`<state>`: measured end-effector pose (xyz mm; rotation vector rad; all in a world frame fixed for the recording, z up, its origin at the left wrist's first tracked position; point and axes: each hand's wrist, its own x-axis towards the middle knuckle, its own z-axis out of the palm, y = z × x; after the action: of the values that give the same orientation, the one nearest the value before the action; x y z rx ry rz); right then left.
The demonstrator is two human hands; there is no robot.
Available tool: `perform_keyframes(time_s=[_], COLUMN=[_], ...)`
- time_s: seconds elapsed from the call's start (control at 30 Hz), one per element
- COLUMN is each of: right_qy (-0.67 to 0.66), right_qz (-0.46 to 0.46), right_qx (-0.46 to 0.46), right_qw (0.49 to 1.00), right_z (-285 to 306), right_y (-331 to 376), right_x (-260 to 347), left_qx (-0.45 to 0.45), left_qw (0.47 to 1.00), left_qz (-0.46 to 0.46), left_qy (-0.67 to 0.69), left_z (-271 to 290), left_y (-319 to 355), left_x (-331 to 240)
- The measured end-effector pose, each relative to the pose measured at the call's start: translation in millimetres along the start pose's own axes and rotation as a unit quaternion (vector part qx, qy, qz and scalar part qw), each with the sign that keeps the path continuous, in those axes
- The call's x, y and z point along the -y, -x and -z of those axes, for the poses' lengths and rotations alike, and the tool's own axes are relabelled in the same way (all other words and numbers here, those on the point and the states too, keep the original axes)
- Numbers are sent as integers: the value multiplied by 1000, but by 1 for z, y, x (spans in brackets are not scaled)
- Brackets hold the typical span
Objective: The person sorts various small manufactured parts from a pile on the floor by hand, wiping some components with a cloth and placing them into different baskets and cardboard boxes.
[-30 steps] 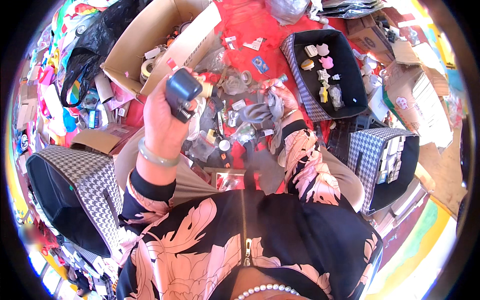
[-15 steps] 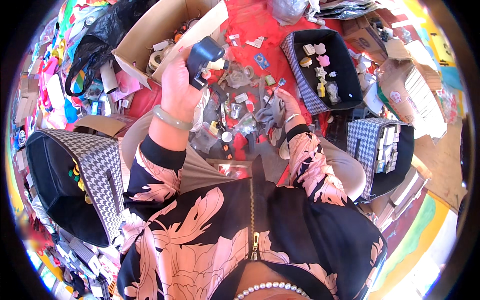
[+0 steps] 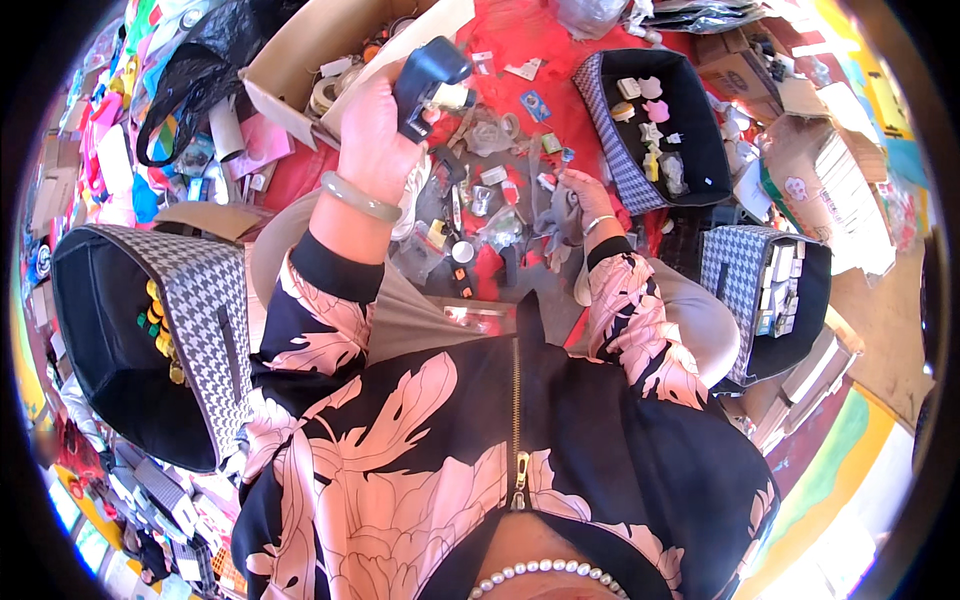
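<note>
My left hand (image 3: 375,135) is raised in front of me, with its fingers wrapped round a dark plastic device (image 3: 432,82). A pale yellow cylindrical part sticks out of the device's side. Lower and to the right, my right hand (image 3: 588,195) is closed, thumb and fingers brought together near the ground. A crumpled grey cloth (image 3: 558,222) lies against its fingers. What sits between the fingertips is too small to make out. Between my hands, small loose items and plastic bits lie scattered on the ground, among them a white round cap (image 3: 462,252).
An open cardboard box (image 3: 285,75) with tape rolls stands at the far left. Houndstooth fabric bins surround me: one far right (image 3: 625,165), another right (image 3: 728,262), a third left (image 3: 205,315). A torn carton (image 3: 815,195) leans at the right. Black plastic bags (image 3: 205,85) lie at the far left.
My left hand has lifted the dark device slightly up and to the right. The whole view has shifted a little. My right hand stays beside the grey cloth.
</note>
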<state>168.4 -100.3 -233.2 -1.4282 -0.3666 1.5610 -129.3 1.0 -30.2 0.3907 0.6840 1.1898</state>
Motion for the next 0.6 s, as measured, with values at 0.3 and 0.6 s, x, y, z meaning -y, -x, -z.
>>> perform_keyframes(time_s=[0.3, 0.6], right_qy=[99, 587], right_qz=[16, 13], right_qx=[-114, 49], right_qw=[988, 808], right_z=[61, 4], right_y=[-54, -71], right_x=[-69, -108], left_qx=[-8, -11], left_qw=[1000, 1000], left_qz=[2, -4], left_qy=[11, 28], left_z=[3, 12], left_y=[10, 21], left_x=[-10, -27])
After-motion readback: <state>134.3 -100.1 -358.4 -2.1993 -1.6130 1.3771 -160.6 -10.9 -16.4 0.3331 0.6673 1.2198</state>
